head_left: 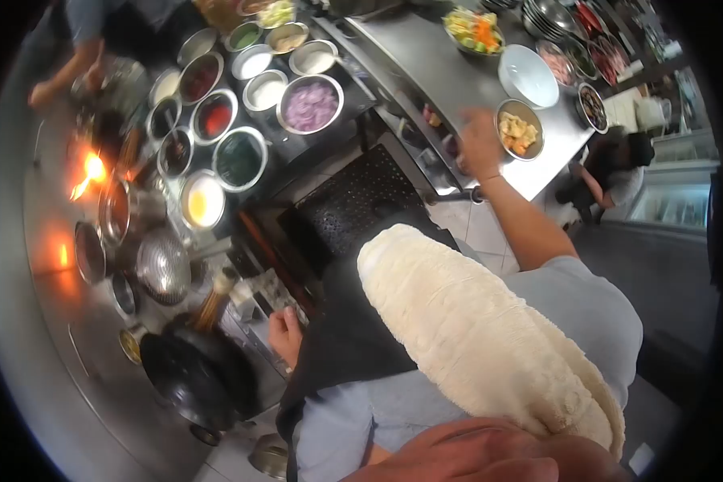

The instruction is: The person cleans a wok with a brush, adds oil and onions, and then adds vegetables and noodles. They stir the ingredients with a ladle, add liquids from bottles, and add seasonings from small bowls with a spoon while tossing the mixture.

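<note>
While the R hand (480, 145) reaches out to the steel counter (426, 56), the bowl (519, 128) of yellow chunks sits just right of it, touching the fingers; can't tell if they grip the rim. The L hand (285, 336) is well apart, low by the stove edge, fingers curled, grip unclear; the wok (189, 369) is just left of it, handle pointing up-right. Other bowls crowd the counter w/ bare steel between. A towel (474, 337) hangs on the shoulder.

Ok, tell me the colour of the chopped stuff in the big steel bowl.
Purple, chopped onion by its look; the head view shows it.
</note>
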`<state>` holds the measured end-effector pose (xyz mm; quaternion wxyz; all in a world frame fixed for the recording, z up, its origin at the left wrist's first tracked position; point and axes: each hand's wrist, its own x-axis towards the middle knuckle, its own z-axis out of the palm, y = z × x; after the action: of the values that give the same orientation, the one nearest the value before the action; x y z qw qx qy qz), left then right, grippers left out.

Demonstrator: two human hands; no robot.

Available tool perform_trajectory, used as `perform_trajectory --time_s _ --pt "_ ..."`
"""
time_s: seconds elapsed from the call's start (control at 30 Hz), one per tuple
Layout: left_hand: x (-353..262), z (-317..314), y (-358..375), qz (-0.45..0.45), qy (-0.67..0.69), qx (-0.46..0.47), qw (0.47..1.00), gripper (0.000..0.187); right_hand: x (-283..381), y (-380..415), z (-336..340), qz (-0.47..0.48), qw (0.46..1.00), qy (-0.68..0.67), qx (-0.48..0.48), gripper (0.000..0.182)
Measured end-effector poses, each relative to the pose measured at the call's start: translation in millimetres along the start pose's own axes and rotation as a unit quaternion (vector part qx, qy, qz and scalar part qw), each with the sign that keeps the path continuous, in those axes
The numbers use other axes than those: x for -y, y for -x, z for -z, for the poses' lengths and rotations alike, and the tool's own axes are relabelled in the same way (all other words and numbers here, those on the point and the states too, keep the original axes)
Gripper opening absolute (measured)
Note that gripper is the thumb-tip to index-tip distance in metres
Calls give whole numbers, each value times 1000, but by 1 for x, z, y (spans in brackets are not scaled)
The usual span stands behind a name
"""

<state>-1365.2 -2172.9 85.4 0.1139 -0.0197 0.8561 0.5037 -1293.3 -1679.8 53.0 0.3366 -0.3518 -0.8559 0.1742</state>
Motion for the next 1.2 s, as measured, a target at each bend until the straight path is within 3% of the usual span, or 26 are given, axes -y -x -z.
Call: perform_trajectory --time_s 0.03,0.07,0.1,0.13,0.17,0.2,0.23,0.27,0.3,0.33,0.37,0.4,0.47,0.5,0.57,0.63,0.7,0.77,0.83,0.87,0.9,1.0,1.1,1.2 --pt "-11 -9 -6 -13 -4 14 1000 24 -95 -10 6 19 923 385 -1 27" --pt "-24 -21 -16 -16 -1 32 999 23 -107 -38 58 -4 979 91 -181 33" --pt "-39 -34 -26 -17 -8 44 999 23 -135 -51 90 -102 958 208 -172 41" --pt "-54 -47 -35 -42 -13 60 997 22 -196 -46 107 -201 956 191 -90 44" --pt "-65 -61 -44 -67 -15 74 995 21 -209 -48 119 -296 940 170 -10 47" --pt "-71 -71 -54 -50 7 112 992 19 -218 -41 125 -528 843 -64 78 49" --pt "-81 -82 -63 -48 5 119 992 19 -215 -33 127 -571 786 -167 166 46" --pt "-95 -92 -70 -72 -25 137 988 17 -207 -24 123 -532 784 -222 228 37" --pt "-105 -103 -78 -95 -53 148 983 16 -208 -17 114 -482 812 -238 228 25" --pt "-101 -115 -88 -176 -32 149 973 16 -192 -26 107 -479 817 -225 228 22" --pt "-109 -122 -90 -86 -7 177 980 15 -167 -36 98 -475 820 -216 236 19" --pt "-113 -131 -94 -116 -23 187 975 14 -142 -48 88 -464 816 -221 264 19" --pt "-137 -145 -98 -191 -68 211 956 15 -92 -79 56 -296 869 -139 371 28" --pt "-146 -144 -97 -175 -57 230 955 18 -68 -86 43 -211 881 -154 394 33" --pt "-140 -139 -94 -144 -25 232 962 23 -27 -91 -10 -166 843 -221 461 35" --pt "-137 -122 -82 -139 -8 206 969 25 25 -97 -35 -85 838 -174 510 36" --pt "-121 -107 -71 -131 -5 163 978 26 74 -97 -47 -145 764 -267 569 31" --pt "-86 -101 -62 -96 35 126 987 27 78 -92 -53 -124 763 -303 557 30" --pt "-53 -85 -50 7 71 110 991 25 59 -80 -63 -185 741 -357 537 33" --pt "-50 -80 -44 44 133 115 983 24 50 -75 -56 -195 750 -368 514 30" --pt "-52 -76 -41 37 90 116 989 24 28 -68 -55 -207 756 -371 498 30" --pt "-33 -83 -40 115 158 136 971 21 -20 -62 -21 -298 825 -292 382 32" --pt "-51 -108 -49 115 144 163 969 20 -90 -54 1 -410 805 -328 275 33" --pt "-74 -133 -64 88 123 215 965 20 -124 -60 21 -435 815 -284 259 34"
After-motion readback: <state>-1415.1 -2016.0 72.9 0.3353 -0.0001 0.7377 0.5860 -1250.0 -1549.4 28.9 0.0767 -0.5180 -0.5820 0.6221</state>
